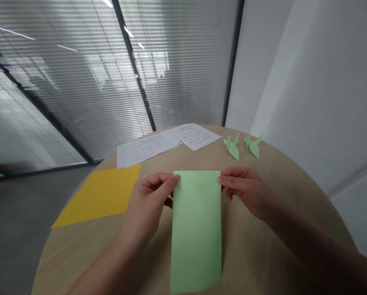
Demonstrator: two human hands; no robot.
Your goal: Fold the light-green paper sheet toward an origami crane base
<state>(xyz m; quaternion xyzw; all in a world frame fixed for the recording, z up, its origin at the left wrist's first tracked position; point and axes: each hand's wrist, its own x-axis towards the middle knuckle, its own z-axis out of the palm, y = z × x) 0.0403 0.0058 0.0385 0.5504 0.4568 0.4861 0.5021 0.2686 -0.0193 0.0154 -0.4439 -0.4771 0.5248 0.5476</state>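
A long rectangle of light green paper (pixel 196 229) is held up in front of me, its lower end toward my body. My left hand (pixel 154 192) pinches its upper left corner, thumb on the near face and fingers behind. At the upper right corner, my right hand (pixel 246 186) grips the same sheet between thumb and fingers. The sheet looks flat, with a slightly slanted bottom edge. Whether it is doubled over cannot be made out.
Two green folded paper cranes (pixel 232 146) stand at the back right of the round wooden table (pixel 282 180). Printed white sheets (pixel 149 146) lie along the far edge. A yellow sheet (pixel 100 194) lies on the left, its corner reaching the table's edge. Blinds and a wall stand behind.
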